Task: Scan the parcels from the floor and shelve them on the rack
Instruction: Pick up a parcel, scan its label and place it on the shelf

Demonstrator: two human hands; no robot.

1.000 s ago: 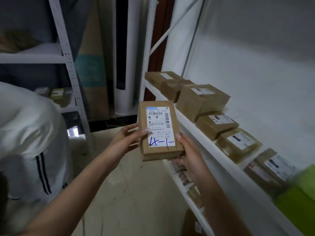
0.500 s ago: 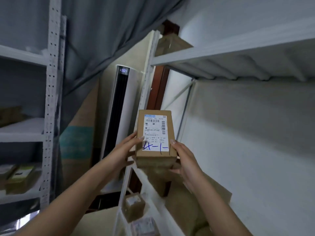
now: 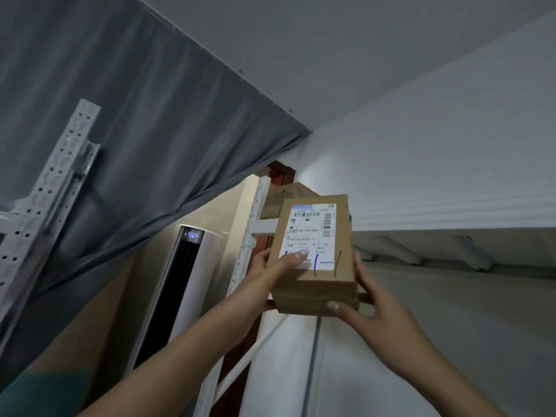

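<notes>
Parcel (image 3: 313,257) held up at the shelf's (image 3: 264,227) front edge, by the left post. Left hand (image 3: 270,273) gripped its left side, thumb on the label. Right hand (image 3: 371,311) clasped the near right corner. Stiff cardboard, likely light; hold by opposite sides.

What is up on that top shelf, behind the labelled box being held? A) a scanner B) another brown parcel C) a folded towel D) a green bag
B: a brown parcel sits on the top shelf just behind the labelled box, which the left hand and right hand hold up to it.
</notes>
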